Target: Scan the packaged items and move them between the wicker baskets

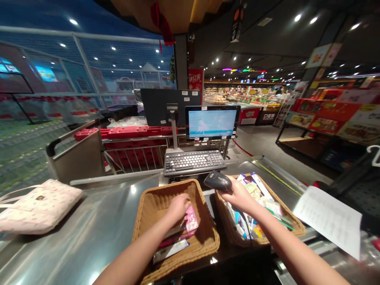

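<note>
My left hand (179,207) is inside the left wicker basket (145,206), fingers curled at the upper end of a pink patterned packet (191,220). Its fingertips are partly hidden, but they appear closed on that packet. Beside it in the basket lie a dark red slim item (175,240) and a white slim package (172,250). My right hand (239,193) grips a black barcode scanner (218,181), its head pointing left, over the near-left rim of the right wicker basket (292,223). A cable hangs below the scanner. Many small colourful packaged goods (252,225) fill the right basket.
Behind the baskets stand a black keyboard (194,161) and a lit monitor (212,123). A pale pink handbag (41,206) rests on the metal counter (103,221) at left. Printed paper sheets (329,217) lie at right. A metal cart (136,152) stands beyond the counter.
</note>
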A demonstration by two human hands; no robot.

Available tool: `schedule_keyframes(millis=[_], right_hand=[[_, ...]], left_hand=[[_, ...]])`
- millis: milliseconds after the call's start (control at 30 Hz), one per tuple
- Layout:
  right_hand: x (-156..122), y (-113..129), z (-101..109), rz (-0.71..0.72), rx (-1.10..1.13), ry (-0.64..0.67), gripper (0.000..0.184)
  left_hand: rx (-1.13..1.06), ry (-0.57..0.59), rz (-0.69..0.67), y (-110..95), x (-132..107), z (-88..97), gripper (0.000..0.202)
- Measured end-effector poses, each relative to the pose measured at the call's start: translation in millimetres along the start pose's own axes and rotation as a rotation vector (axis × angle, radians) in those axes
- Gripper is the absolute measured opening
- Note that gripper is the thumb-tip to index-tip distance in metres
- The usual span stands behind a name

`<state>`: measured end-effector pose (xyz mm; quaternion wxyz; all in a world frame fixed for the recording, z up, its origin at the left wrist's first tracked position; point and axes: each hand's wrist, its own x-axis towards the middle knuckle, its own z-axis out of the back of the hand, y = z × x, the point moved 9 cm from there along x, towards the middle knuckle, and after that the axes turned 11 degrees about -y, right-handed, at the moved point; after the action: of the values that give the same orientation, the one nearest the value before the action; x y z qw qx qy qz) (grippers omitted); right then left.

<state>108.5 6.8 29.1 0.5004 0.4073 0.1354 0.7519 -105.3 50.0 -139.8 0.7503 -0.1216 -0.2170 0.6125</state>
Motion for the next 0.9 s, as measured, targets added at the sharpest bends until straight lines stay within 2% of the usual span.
schedule_keyframes(millis=[167, 300, 633, 800, 900], right_hand=[[-1.8, -16.8, 39.7, -0.058, -0.073, -0.072, 0.025], [-5.5, -28.5, 66.2, -0.062, -0.115, -0.114, 0.02], [-23.1, -69.7, 119.2, -0.112, -0.152, -0.198, 0.03], [-29.8, -86.9, 137.8, -0.135, -0.137, -0.221, 0.03], [-32.2, -95.7, 146.9, -0.138, -0.118, -0.225, 0.028]], left_hand=[[-0.148, -0.121, -0.201, -53.5, 15.8, 22.4, 0.021], [-0.207, -0.171, -0.301, -98.5, 26.1, 20.4, 0.024], [-0.24, -0.145, -0.434, -192.4, 37.6, -18.6, 0.025], [-0.182, -0.031, -0.409, -234.2, 29.7, -54.9, 0.012], [-0.158, 0.001, -0.416, -256.8, 22.7, -74.8, 0.012]])
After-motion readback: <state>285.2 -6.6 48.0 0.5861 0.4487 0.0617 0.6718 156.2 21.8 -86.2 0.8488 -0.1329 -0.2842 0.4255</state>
